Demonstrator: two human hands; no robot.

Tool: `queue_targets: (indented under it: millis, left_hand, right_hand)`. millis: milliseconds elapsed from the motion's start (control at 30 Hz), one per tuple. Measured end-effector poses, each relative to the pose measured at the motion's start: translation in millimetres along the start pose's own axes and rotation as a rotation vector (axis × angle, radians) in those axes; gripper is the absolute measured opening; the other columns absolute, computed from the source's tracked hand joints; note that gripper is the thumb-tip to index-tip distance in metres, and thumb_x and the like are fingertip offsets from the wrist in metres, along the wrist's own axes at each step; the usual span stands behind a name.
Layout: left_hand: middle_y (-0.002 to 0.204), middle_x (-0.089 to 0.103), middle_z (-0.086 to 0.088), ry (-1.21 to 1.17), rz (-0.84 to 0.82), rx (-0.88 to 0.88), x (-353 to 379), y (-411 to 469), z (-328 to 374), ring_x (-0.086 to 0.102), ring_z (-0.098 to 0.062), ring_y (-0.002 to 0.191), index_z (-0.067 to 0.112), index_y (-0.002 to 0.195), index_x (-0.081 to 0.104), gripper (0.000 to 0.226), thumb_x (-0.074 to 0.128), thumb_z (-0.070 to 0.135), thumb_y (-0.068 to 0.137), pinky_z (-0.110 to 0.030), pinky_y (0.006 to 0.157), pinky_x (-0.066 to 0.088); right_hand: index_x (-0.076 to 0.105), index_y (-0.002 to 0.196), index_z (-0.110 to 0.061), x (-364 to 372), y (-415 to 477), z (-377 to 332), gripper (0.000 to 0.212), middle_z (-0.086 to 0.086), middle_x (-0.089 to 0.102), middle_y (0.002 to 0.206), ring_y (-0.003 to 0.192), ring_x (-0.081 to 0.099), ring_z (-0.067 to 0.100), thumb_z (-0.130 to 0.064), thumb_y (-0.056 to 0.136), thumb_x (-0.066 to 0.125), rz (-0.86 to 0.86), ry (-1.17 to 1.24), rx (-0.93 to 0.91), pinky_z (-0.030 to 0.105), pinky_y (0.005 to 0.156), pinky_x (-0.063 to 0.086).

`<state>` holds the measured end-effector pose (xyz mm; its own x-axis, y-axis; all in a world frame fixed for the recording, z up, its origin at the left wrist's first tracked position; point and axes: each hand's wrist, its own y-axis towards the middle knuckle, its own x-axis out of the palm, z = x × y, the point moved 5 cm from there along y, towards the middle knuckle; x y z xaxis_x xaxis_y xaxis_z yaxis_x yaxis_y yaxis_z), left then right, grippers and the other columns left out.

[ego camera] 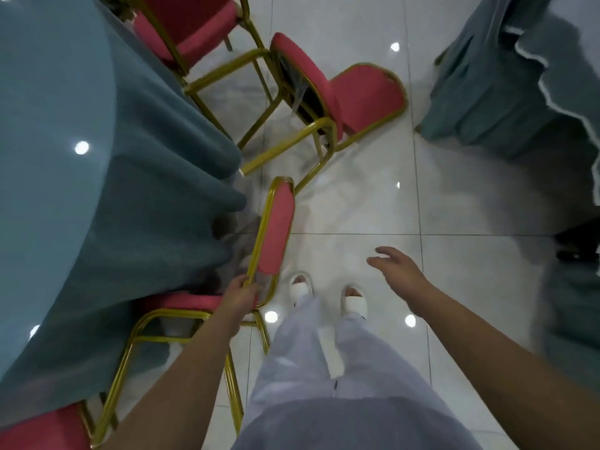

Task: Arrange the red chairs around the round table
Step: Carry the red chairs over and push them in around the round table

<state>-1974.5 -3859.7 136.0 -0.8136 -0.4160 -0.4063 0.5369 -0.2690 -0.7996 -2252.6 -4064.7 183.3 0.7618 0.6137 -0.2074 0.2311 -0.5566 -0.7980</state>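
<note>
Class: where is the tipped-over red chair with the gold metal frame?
Head view, upper centre: the tipped-over chair lies on white floor tiles, right of the teal-clothed round table, beyond the red chair the left hand grips.

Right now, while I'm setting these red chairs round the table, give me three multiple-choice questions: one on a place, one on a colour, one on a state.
1. What does the left hand grip?
A. a tray
B. the backrest frame of the nearest chair
C. nothing

2. What colour are the chair frames?
A. silver
B. black
C. gold

3. How is the chair farther ahead placed?
A. tipped over
B. standing upright
C. stacked on another chair

Answers:
1 B: the hand wraps the gold bar at the base of the red back pad.
2 C: every visible tube is gold.
3 A: its legs point sideways and its backrest lies on the floor.
</note>
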Motion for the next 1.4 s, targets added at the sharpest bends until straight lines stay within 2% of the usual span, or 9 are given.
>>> queue_targets:
  millis: [100,200,300,467,600,733,967,1167,1400]
  left_hand:
    - [0.087,0.065,-0.018,0.087,-0.118,-0.002,18.6,52.3,22.2,0.062,-0.031,0.082,-0.003,0.103,0.066,0.021,0.066,0.013,0.089,-0.043,0.076,0.051]
    - [0.079,0.071,0.000,0.227,-0.068,-0.018,30.4,111.8,50.0,0.067,-0.014,0.072,0.009,0.097,0.065,0.017,0.071,0.019,0.084,-0.035,0.073,0.054]
    - [0.110,0.066,-0.009,0.312,-0.049,-0.028,40.9,190.6,74.9,0.065,-0.027,0.099,0.011,0.123,0.059,0.044,0.071,0.022,0.083,-0.043,0.090,0.055]
    - [0.087,0.054,-0.011,0.364,-0.073,0.018,66.1,312.9,113.8,0.058,-0.014,0.060,0.011,0.093,0.056,0.007,0.063,0.011,0.092,-0.026,0.057,0.047]
    - [0.091,0.062,-0.003,0.516,-0.013,0.053,81.7,381.9,138.6,0.066,-0.020,0.073,0.018,0.108,0.052,0.031,0.067,0.034,0.086,-0.030,0.055,0.054]
    - [0.090,0.066,-0.010,0.652,-0.059,-0.013,85.0,417.6,140.0,0.068,-0.026,0.074,0.010,0.098,0.061,0.015,0.061,0.022,0.090,-0.035,0.060,0.058]
    - [0.074,0.063,-0.009,0.610,0.004,0.064,68.8,356.5,134.4,0.061,-0.025,0.063,0.014,0.072,0.059,0.009,0.060,0.010,0.080,-0.030,0.052,0.049]
    - [0.098,0.070,-0.016,0.613,0.043,0.073,59.9,249.3,110.1,0.067,-0.037,0.092,0.010,0.099,0.071,0.018,0.062,0.021,0.087,-0.042,0.083,0.057]
    - [0.083,0.061,-0.005,0.636,0.125,0.012,33.7,128.7,100.1,0.060,-0.029,0.078,0.013,0.102,0.067,0.021,0.061,0.010,0.082,-0.035,0.068,0.048]
  right_hand:
    - [0.053,0.138,-0.026,-5.8,43.3,-0.5,0.050,0.007,0.051,0.143,0.113,0.053,0.020,-0.038,0.091,0.065,0.023,-0.152,0.026,0.032,0.090,0.037]
    - [0.049,0.141,-0.025,-3.8,83.5,2.1,0.055,0.009,0.051,0.142,0.115,0.054,0.025,-0.040,0.091,0.064,-0.020,-0.325,0.103,0.032,0.090,0.040]
    - [0.051,0.138,-0.023,-1.8,134.4,0.9,0.051,0.010,0.056,0.130,0.095,0.056,0.020,-0.037,0.091,0.063,0.026,-0.360,0.156,0.032,0.084,0.044]
    - [0.049,0.140,-0.023,20.2,219.1,13.0,0.054,0.009,0.057,0.133,0.113,0.056,0.028,-0.041,0.090,0.060,-0.025,-0.651,0.251,0.032,0.086,0.041]
    - [0.053,0.135,-0.023,44.9,279.8,3.7,0.050,0.003,0.061,0.113,0.100,0.058,0.023,-0.040,0.089,0.062,-0.015,-0.582,0.253,0.028,0.082,0.040]
    - [0.056,0.131,-0.024,64.7,308.9,-20.4,0.045,0.002,0.059,0.111,0.097,0.060,0.022,-0.038,0.089,0.063,0.016,-0.495,0.206,0.028,0.081,0.042]
    - [0.054,0.134,-0.023,54.8,275.6,-75.7,0.047,0.000,0.056,0.122,0.111,0.058,0.025,-0.037,0.089,0.062,-0.012,-0.542,0.205,0.029,0.088,0.043]
    - [0.062,0.125,-0.021,38.9,198.2,-103.6,0.036,0.000,0.064,0.118,0.088,0.059,0.006,-0.031,0.090,0.066,0.057,-0.173,0.215,0.022,0.068,0.042]
    - [0.060,0.128,-0.021,12.5,142.1,-104.6,0.042,-0.001,0.058,0.125,0.089,0.058,0.014,-0.031,0.089,0.070,-0.088,-0.106,0.269,0.027,0.066,0.048]
